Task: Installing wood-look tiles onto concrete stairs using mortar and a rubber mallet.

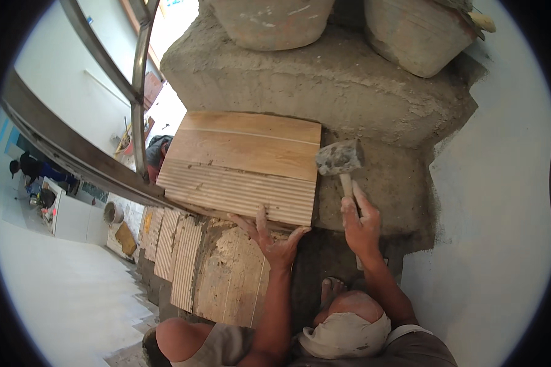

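Observation:
A wood-look stair tile (251, 144) with a ribbed strip along its near edge lies on the step in front of me. My left hand (275, 248) is at that near edge, fingers spread, one fingertip over the ribs and the thumb by the right corner. My right hand (362, 229) is closed round the handle of a mallet (340, 158). The mallet's grey, mortar-smeared head is just beyond the tile's right edge; whether it touches the tile I cannot tell. Bare cement (386, 183) shows on the step to the right.
Two mortar-stained buckets (269, 24) stand on the rough step above. A metal railing (104, 156) runs along the left, and a white wall (490, 202) rises on the right. Lower ribbed tiles (187, 263) carry mortar smears. Far left below, another person (43, 171) is visible.

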The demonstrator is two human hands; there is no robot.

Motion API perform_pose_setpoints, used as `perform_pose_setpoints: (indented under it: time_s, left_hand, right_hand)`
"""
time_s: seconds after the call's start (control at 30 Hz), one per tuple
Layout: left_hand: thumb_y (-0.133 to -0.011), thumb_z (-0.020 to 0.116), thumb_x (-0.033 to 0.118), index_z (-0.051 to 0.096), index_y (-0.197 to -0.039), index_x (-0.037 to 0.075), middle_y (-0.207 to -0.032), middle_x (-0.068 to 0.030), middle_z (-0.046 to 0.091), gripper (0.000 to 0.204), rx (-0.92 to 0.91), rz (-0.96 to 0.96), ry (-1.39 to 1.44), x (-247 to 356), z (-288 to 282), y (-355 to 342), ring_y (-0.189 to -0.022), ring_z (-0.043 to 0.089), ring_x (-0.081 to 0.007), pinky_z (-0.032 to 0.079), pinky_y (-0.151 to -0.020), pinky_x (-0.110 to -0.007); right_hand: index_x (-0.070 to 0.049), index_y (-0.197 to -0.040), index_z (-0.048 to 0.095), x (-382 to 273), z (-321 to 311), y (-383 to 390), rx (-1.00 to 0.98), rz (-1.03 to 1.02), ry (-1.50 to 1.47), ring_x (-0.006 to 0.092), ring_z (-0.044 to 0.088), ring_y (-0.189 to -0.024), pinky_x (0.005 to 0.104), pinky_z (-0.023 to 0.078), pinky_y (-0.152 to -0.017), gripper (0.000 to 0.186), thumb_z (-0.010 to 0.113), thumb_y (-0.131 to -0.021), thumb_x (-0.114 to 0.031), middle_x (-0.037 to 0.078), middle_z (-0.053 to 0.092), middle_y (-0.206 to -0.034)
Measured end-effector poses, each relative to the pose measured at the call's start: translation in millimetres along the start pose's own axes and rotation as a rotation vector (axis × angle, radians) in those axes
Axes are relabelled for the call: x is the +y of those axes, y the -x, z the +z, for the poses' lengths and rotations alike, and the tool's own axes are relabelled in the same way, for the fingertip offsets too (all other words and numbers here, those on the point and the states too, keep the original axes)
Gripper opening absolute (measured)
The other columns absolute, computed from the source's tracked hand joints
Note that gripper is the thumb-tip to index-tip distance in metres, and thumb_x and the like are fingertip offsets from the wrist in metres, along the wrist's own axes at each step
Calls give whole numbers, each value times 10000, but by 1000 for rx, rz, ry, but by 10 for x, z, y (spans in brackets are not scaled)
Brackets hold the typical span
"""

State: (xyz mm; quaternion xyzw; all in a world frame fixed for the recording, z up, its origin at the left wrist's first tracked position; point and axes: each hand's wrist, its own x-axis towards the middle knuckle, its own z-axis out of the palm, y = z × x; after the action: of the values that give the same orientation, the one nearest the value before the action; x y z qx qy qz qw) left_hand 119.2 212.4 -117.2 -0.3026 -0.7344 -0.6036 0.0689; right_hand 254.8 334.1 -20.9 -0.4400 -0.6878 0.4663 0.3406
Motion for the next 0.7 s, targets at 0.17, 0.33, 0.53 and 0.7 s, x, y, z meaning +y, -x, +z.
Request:
perform_pose_setpoints:
  time_s: [0.17,0.33,0.53,0.7]
  left_hand:
    - [-540,943,619,469,-1518,176,-1686,-298,-43,1174,5,-24,-8,-45,-49,-18,-1565,36,-481,228,-1228,-582]
    - [-548,937,622,490,-1506,167,-1679,-317,-23,1151,0,-56,-18,-3,-39,-8,-1559,54,-497,255,-1221,-566]
    - [-564,934,618,527,-1479,159,-1672,-332,-12,1101,-2,-72,3,30,-56,-27,-1552,91,-507,268,-1217,-559]
    - [-565,939,607,538,-1471,161,-1670,-336,2,1087,13,-78,-5,19,-83,-11,-1547,114,-513,278,-1212,-561]
  right_hand:
    - [24,-1400,584,-261,35,-152,-23,-273,187,252,656,-772,379,520,-726,437,616,-1011,-171,185,702,-922]
    - [-75,-1364,638,-484,236,-344,-58,-567,514,416,658,-830,481,544,-749,422,664,-951,-154,179,676,-978]
    - [-52,-1325,659,-476,447,-401,-134,-447,733,421,674,-955,486,536,-834,379,651,-959,-149,188,689,-1062]
    - [-41,-1331,653,-462,499,-423,-131,-498,670,420,676,-969,479,536,-834,377,635,-973,-160,212,685,-1064]
